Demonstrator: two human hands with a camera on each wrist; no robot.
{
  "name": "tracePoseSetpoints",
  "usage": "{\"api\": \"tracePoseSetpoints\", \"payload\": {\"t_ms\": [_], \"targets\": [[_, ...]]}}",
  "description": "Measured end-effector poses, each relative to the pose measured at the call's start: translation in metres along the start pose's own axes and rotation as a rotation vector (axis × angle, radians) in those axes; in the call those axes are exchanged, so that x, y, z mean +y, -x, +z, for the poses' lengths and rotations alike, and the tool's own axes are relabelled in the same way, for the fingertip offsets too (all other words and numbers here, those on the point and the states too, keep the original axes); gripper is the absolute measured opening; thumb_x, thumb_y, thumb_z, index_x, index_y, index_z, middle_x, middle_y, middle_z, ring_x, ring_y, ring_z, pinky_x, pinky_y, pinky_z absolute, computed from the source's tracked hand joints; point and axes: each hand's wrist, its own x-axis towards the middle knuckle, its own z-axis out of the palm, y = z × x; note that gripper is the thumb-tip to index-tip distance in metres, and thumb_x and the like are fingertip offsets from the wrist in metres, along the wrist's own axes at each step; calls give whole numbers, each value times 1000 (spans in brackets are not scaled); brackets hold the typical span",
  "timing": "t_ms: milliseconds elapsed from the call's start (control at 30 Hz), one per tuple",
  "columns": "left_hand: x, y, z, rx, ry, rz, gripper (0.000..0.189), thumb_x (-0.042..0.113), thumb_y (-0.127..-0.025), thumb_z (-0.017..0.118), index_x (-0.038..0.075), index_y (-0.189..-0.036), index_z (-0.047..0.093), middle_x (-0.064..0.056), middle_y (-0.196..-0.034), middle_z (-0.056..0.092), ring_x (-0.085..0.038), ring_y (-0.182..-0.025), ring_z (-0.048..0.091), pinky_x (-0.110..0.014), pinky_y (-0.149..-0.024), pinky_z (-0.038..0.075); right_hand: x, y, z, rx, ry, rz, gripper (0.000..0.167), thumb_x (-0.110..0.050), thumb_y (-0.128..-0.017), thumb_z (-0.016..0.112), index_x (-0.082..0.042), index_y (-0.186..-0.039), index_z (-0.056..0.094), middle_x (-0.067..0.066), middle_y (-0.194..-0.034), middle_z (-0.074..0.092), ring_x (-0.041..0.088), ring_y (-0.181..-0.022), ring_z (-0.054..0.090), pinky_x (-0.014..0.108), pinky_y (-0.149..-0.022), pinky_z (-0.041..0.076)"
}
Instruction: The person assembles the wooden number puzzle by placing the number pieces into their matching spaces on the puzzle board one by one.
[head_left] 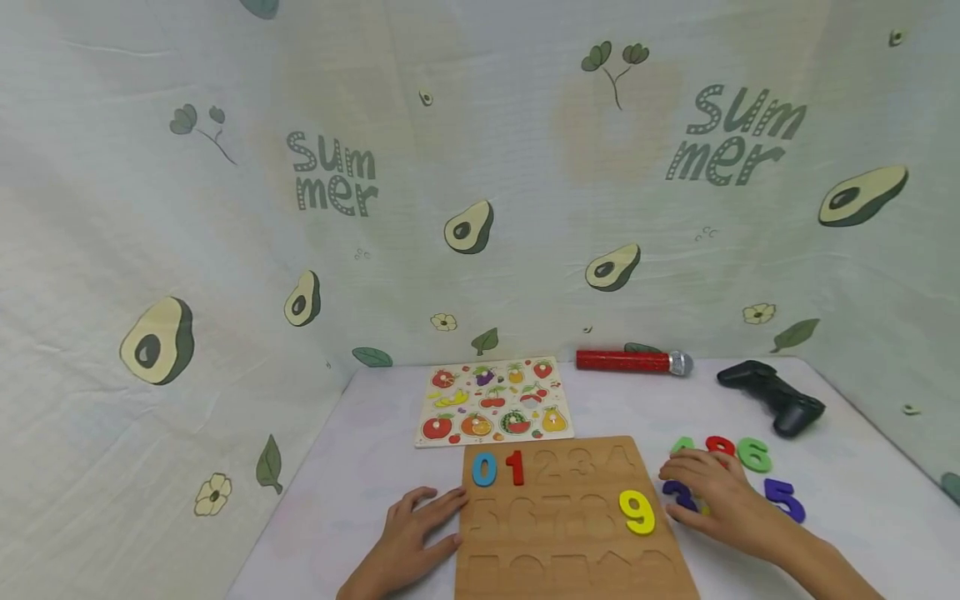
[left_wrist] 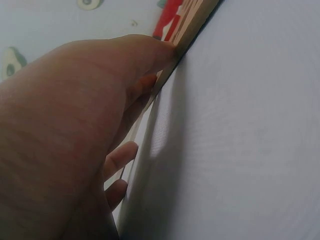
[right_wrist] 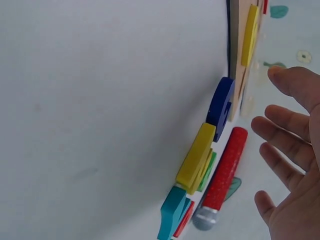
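Observation:
A wooden number board (head_left: 555,487) lies in front of me, holding a blue 0 (head_left: 476,472), a red 1 (head_left: 517,469) and a yellow 9 (head_left: 649,518). My left hand (head_left: 415,532) rests at its left edge, thumb and fingertips touching the side. To the right of the board, my right hand (head_left: 722,502) is over loose number pieces, its fingers spread and holding nothing. Beneath it are a dark blue 3 (right_wrist: 216,107) and a yellow piece (right_wrist: 196,155), partly hidden in the head view. A teal piece (right_wrist: 171,210) shows in the right wrist view.
Around the right hand lie a red 8 (head_left: 720,443), a green 6 (head_left: 753,455) and a purple 5 (head_left: 782,493). Farther back are a fruit puzzle board (head_left: 495,417), a red toy microphone (head_left: 622,361) and a black game controller (head_left: 772,396). A printed cloth (head_left: 525,150) encloses the table.

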Motion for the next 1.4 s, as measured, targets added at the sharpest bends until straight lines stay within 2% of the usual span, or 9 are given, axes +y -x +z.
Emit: {"api": "tracePoseSetpoints", "payload": {"t_ms": [300,633,967,1400], "targets": [[0,0,-1,-16,4,-14,56,59,-97,53,37,-148,49,18,-152,44,-31,-134,32,-65,-100,24,9,7,1,-49,-2,77,43,-43,-79,83,-20,-113,72,1,-119,67,37,-122,51,63,-97,27],[2,1,-2,-19,2,-20,56,59,-97,53,37,-148,49,18,-152,43,-31,-134,32,-65,-101,23,19,16,2,-44,19,121,43,-35,-77,85,-17,-113,72,4,-118,67,39,-122,50,66,-98,25],[4,1,-3,-12,4,-20,55,58,-97,54,36,-148,50,17,-152,44,-31,-134,32,-65,-101,24,33,22,0,-42,78,124,43,-34,-73,88,-16,-109,72,6,-115,68,42,-119,51,67,-96,25],[3,0,-2,-18,1,-31,56,59,-97,54,37,-148,49,18,-152,43,-31,-135,32,-65,-102,23,48,28,3,-92,75,134,47,-36,-70,89,-15,-109,74,6,-115,68,43,-120,48,69,-95,22]]}}
